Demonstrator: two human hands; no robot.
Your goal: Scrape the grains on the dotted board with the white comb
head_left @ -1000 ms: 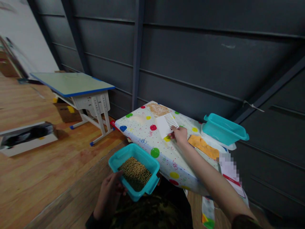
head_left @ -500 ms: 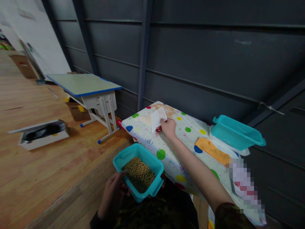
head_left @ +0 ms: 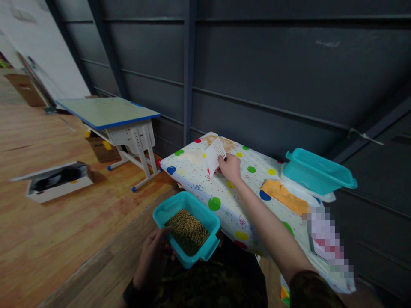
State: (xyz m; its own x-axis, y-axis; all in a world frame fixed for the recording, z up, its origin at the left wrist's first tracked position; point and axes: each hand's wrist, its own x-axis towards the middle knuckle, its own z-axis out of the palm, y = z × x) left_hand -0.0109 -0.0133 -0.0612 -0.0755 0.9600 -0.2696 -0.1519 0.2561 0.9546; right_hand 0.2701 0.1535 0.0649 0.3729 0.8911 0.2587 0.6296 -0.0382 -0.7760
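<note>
My left hand point(head_left: 153, 252) grips a teal plastic container point(head_left: 187, 233) filled with small brownish beans, held below the table's near edge over my lap. My right hand point(head_left: 229, 167) reaches out over the dotted tablecloth point(head_left: 221, 201) and pinches a white slotted scoop point(head_left: 214, 155), tilted on edge. Just beyond the scoop lies a patch of tan grains point(head_left: 221, 142), with a pale patch point(head_left: 192, 157) to its left.
A second teal container point(head_left: 316, 172) sits on a white lid at the table's right, with an orange cloth point(head_left: 282, 194) beside it. A blue-edged desk point(head_left: 107, 113) stands at the left, an open white box point(head_left: 54, 182) on the wooden floor. A dark panelled wall is behind.
My right hand carried the white scoop from the table's middle toward the far grain patch and tipped it more upright. The bean container in my left hand stayed about where it was.
</note>
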